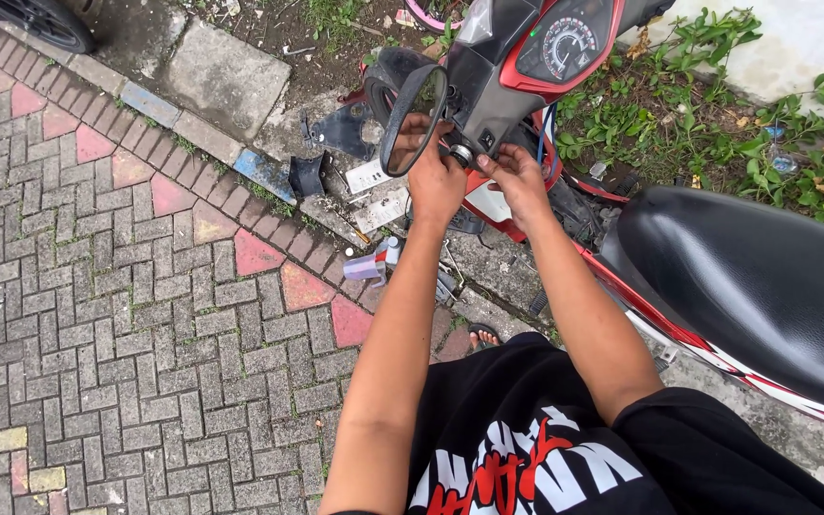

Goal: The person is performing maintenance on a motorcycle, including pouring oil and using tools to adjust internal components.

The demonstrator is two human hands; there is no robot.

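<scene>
mirror [413,119] of the motorbike, black and oval, standing at upper middle with its long axis near upright and tilted a little to the right at the top; glass side turned toward the camera, showing a reflection of fingers.

going from the left: brick pavement [116,315] with grey and pink blocks, wide and open, bordered by a stone kerb [216,143] running diagonal from upper left down toward the middle. just past the kerb, black plastic parts [309,176] and white flat pieces [374,195] lying on the ground, then a small bottle [366,268] with pale cap near the kerb edge.

next, left hand [434,181] raised just below the mirror, fingers curled around the mirror stem and handlebar area, partly closed; what exactly is gripped cannot be told, hidden behind the hand. small round metal part [462,154] visible between both hands. right hand [517,181] just beside, fingers bent and pinching at the same spot under the handlebar cover [488,86], touching it. hands near each other, almost touching.

above, speedometer [565,43] in a red frame. further right, black seat [765,286] filling the lower right, close to the right forearm. green weeds [679,114] behind the bike. little free room at right side; much free room at left over the pavement. sandal toe [484,334] seen below, between the arms.
</scene>
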